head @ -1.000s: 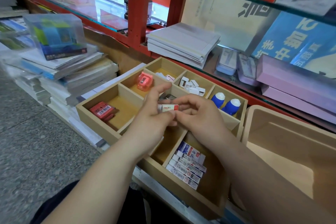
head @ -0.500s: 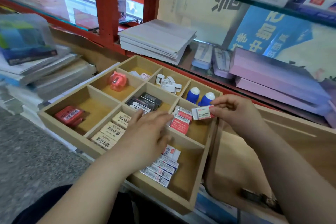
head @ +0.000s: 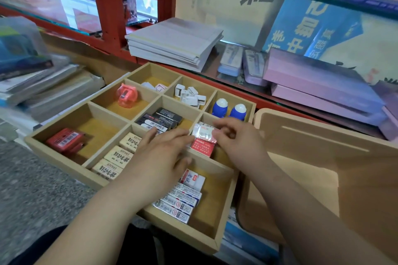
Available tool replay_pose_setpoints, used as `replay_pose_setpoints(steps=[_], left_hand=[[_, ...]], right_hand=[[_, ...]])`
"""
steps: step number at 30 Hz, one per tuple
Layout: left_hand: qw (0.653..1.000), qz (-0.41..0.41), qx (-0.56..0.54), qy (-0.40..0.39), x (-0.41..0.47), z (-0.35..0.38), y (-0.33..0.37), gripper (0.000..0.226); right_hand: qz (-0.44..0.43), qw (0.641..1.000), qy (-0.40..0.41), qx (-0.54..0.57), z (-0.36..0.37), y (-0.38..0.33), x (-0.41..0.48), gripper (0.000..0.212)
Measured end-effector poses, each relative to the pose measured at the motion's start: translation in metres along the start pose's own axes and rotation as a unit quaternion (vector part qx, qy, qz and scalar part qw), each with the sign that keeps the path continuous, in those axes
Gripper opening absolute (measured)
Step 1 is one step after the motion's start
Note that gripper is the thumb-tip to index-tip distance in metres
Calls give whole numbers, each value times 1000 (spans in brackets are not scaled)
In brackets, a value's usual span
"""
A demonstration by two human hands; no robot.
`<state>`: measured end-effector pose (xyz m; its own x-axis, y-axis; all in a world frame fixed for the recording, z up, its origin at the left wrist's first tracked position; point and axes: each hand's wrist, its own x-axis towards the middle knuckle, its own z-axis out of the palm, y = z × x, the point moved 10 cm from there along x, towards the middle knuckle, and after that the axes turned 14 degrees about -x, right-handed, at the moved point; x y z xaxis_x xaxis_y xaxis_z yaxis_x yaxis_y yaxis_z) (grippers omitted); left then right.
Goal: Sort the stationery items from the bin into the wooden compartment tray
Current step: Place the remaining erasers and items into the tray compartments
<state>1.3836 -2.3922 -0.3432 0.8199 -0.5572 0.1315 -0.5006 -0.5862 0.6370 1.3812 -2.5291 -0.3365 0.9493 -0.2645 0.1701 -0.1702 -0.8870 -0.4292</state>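
The wooden compartment tray (head: 64,158) lies in front of me, its cells holding erasers, sharpeners and correction tapes. My right hand (head: 234,137) pinches a small white eraser in clear wrap (head: 203,133) and holds it low in the right middle cell, on top of the red-and-white erasers (head: 201,148). My left hand (head: 163,153) rests flat with straight fingers over the tray's middle dividers, covering part of the beige erasers (head: 117,155). The wooden bin (head: 323,142) stands at the right, its inside mostly hidden by my right arm.
Black erasers (head: 165,119), white correction tapes (head: 190,95), two blue-and-white items (head: 229,108), a pink sharpener (head: 127,95) and a red box (head: 64,139) fill other cells. Notebook stacks (head: 174,43) and purple boxes (head: 318,84) crowd the glass shelf behind. Book piles stand left.
My right hand carried the white eraser from both hands over the tray's centre to the right, then lowered it into the right middle cell. My left hand let go and settled flat on the dividers.
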Motion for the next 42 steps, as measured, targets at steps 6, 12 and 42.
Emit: replay_pose_setpoints(steps=[6,12,42], left_hand=[[999,2,33,-6,1,3,0,51],[1000,-2,15,-2,7,1,6,52],[882,9,80,-465,62,363,123,52]], right_hand=[[-72,981,-14,-177,5,-16,-4,36],[-89,989,3,-116,-14,-7,-12,36],[206,967,118,90,-132,314,-140,53]])
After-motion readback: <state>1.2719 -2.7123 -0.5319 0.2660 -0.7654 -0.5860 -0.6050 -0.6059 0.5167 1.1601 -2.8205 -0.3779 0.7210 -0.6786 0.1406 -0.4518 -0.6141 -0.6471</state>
